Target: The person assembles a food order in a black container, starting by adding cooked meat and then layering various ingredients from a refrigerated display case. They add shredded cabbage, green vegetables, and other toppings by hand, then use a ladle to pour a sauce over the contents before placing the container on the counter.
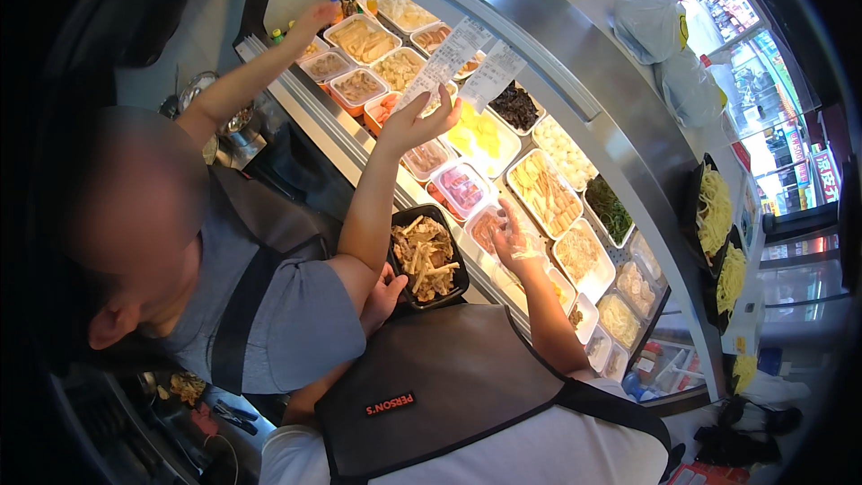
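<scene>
Left hand [384, 292] clasps the bowl [429, 256]. Gloved right hand [516, 238], fingers loose and empty, hovers over a tray [480, 226]. Likely filling; next calls for a pinch below the fingertips.

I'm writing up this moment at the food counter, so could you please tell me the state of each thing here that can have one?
Black tray: filled with food, held by the left hand.
Right hand: in a clear glove, over the ingredient tubs.
Ingredient tubs: uncovered, filled.
Paper slips: hanging from the counter rail; a co-worker's hand touches one.
Black bowls: filled with yellow noodles.
White bags: lying on the counter top.
</scene>
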`<state>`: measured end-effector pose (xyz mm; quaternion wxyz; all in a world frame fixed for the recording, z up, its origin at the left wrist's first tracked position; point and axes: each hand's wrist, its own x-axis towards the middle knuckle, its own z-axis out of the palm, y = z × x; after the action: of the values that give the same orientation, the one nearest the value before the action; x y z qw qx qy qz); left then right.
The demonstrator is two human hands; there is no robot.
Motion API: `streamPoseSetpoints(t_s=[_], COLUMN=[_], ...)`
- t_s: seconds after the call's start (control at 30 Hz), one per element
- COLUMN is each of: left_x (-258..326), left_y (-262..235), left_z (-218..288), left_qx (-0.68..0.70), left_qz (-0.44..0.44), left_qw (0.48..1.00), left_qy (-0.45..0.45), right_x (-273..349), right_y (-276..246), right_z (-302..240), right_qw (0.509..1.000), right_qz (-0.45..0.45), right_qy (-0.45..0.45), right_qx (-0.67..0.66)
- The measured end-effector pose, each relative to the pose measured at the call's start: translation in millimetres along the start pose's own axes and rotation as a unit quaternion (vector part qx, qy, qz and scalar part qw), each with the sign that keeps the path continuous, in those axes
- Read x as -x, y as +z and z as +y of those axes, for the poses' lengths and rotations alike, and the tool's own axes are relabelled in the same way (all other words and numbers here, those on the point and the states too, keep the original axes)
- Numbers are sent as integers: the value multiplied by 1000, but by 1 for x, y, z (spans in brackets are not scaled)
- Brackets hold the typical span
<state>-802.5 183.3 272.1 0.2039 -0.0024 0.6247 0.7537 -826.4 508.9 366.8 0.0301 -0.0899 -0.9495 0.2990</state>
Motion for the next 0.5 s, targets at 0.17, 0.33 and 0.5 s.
streamPoseSetpoints(t_s=[0.17, 0.33, 0.5], left_x=[2, 3, 8], left_y=[2, 3, 22], left_z=[14, 9, 29], left_qx=[-39, -98, 39], left_qz=[36, 59, 86], left_qw=[998, 993, 987], left_qy=[-18, -32, -133], right_x=[-21, -31, -44], right_y=[-1, 6, -9], right_z=[-2, 23, 0], right_qw=[1000, 999, 999], right_qz=[-25, -50, -43], right_qy=[8, -16, -11], right_qx=[-12, -11, 32])
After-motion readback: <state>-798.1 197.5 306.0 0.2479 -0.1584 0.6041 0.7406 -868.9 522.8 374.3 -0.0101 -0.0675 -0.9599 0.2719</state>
